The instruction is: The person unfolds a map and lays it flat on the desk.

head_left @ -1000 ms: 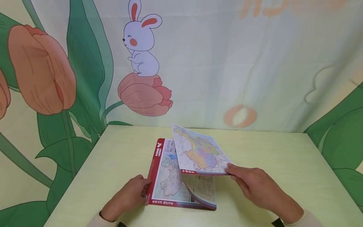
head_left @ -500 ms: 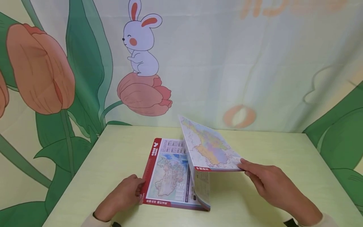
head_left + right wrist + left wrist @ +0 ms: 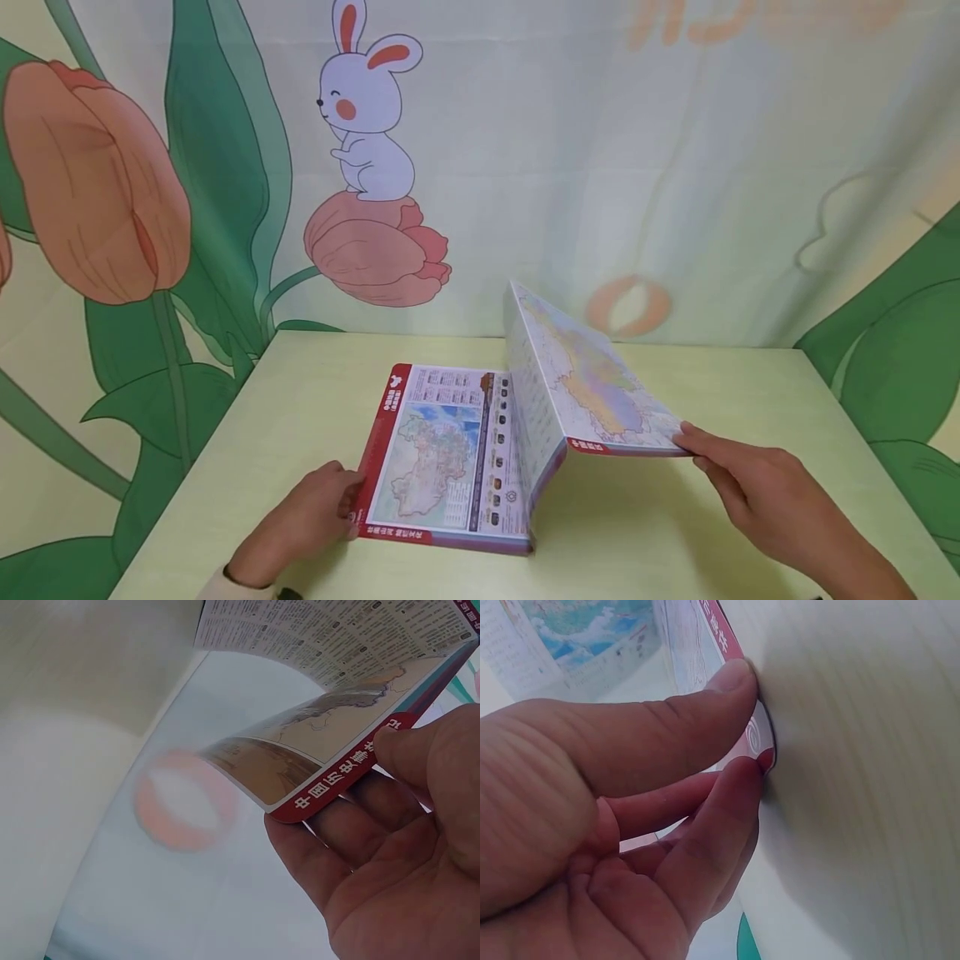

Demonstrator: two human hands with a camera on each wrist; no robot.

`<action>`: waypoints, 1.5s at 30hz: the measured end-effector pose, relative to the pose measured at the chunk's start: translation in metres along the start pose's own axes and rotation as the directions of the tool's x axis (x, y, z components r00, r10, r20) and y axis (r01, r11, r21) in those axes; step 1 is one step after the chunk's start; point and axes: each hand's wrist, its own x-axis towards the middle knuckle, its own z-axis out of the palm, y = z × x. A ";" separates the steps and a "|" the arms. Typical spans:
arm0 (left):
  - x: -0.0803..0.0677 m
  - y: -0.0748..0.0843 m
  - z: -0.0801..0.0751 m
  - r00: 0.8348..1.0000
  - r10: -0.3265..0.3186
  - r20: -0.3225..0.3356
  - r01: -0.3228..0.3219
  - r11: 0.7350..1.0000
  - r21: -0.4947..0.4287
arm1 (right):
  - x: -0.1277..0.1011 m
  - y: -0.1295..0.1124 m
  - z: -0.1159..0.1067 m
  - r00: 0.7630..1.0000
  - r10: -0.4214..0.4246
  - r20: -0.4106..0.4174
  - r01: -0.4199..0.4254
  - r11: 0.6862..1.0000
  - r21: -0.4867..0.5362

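Observation:
A folding map (image 3: 438, 458) with a red border lies partly unfolded on the table. Its left panel is flat; a middle panel slants up to a crease, and the right panel (image 3: 600, 375) with a coloured map stands off the table. My left hand (image 3: 315, 508) pinches the near left corner between thumb and fingers, as the left wrist view also shows. The near right corner of the raised panel is pinched by my right hand (image 3: 780, 492). In the right wrist view, a brown underside panel (image 3: 330, 735) hangs curved above that thumb.
The pale yellow table (image 3: 247, 433) runs back to a printed curtain (image 3: 525, 167) with a rabbit and tulips. The top of the raised panel overlaps the curtain in the head view.
My right hand has moved right, drawing the top panels of the map away and uncovering more of the left panel. My left hand and the flat panel have shifted slightly left.

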 end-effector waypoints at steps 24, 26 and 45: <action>-0.006 -0.045 -0.022 1.000 -0.019 0.013 0.019 1.000 0.012 | -0.069 0.025 -0.009 0.971 0.222 0.090 -0.209 0.969 -0.133; -0.007 -0.052 -0.024 1.000 -0.017 0.007 0.017 1.000 0.023 | -0.074 0.028 -0.005 0.964 0.241 0.111 -0.225 0.964 -0.140; -0.011 -0.084 -0.043 1.000 -0.026 0.001 0.026 0.997 0.071 | -0.122 0.041 0.015 0.749 0.502 0.433 -0.451 0.865 -0.221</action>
